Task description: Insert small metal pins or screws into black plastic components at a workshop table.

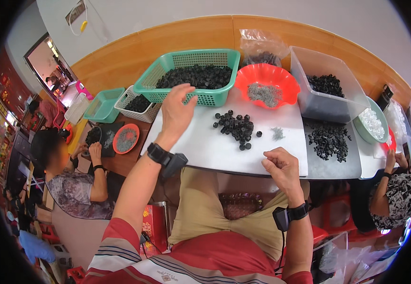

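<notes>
A pile of small black pieces (236, 128) lies on the white surface (191, 154), between the two hands and a little beyond them. The pieces are squat and rounded, like short knobs or caps, with a dull gleam on their dark sides; several look hollow or recessed at one end. They lie at all angles, mostly touching or overlapping, with a few strays at the edge and one just to the right, apart from the rest. Further right sits a small heap of thin grey bits (277, 134), too fine to make out singly. The left hand (178, 112) is raised in front of the near wall of the green basket (215, 98), its thumb and fingers apart; whether it touches the basket cannot be told. Many similar black pieces fill the basket's bottom. The right hand (283, 169) is near the grey heap, at the surface's near edge, fingers curled and thumb close to the forefinger; whether anything is pinched there cannot be told. Beyond the heap, a red bowl (289, 78) with a wavy rim holds more grey bits.
</notes>
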Tool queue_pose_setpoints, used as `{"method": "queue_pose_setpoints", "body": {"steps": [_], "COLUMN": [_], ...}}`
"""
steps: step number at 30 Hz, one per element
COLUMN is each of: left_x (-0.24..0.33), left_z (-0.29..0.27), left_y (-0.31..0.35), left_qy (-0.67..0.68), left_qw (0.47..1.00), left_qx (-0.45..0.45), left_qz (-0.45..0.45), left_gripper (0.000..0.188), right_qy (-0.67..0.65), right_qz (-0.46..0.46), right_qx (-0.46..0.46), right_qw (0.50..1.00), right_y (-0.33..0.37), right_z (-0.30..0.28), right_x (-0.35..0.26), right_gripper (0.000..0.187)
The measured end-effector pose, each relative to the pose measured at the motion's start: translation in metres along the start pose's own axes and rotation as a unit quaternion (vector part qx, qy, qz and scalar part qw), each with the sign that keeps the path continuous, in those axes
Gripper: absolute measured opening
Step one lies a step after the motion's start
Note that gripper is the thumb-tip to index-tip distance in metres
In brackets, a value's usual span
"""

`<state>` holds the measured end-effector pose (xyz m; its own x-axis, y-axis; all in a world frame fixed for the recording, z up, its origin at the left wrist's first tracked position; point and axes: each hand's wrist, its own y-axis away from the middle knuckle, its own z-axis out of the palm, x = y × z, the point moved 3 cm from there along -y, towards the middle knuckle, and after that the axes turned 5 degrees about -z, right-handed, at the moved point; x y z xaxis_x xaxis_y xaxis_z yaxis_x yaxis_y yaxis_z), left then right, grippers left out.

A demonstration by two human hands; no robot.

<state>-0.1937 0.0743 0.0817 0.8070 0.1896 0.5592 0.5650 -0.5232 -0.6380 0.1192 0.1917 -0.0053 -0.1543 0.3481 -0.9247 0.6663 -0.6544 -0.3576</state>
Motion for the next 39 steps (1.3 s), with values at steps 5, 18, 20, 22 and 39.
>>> {"method": "queue_pose_setpoints", "body": {"steps": [5,18,20,22,39], "left_x": [0.012,0.013,0.010,0.006,0.019], "left_z": [0.021,0.039,0.040,0.041,0.050], "left_y": [0.052,0.065,0.065,0.068,0.076], "left_qy": [0.028,0.040,0.048,0.042,-0.028], "left_qw": [0.999,0.974,0.976,0.979,0.977], "left_qx": [-0.041,-0.206,-0.196,-0.196,-0.213], "left_qz": [0.015,-0.090,-0.077,-0.049,0.012], "left_gripper": [0.025,0.026,0.025,0.024,0.021], "right_qy": [0.018,0.010,0.008,0.032,-0.004], "right_qz": [0.001,0.003,0.004,0.004,0.008], "right_qx": [-0.014,-0.005,-0.006,-0.010,0.002], "right_qw": [1.000,1.000,1.000,0.999,1.000], "right_y": [-0.002,0.000,0.000,-0.001,0.000], "right_z": [0.000,0.002,0.002,0.003,0.003], "right_x": [-0.003,-0.007,-0.007,-0.007,0.000], "right_gripper": [0.015,0.016,0.016,0.016,0.014]}}
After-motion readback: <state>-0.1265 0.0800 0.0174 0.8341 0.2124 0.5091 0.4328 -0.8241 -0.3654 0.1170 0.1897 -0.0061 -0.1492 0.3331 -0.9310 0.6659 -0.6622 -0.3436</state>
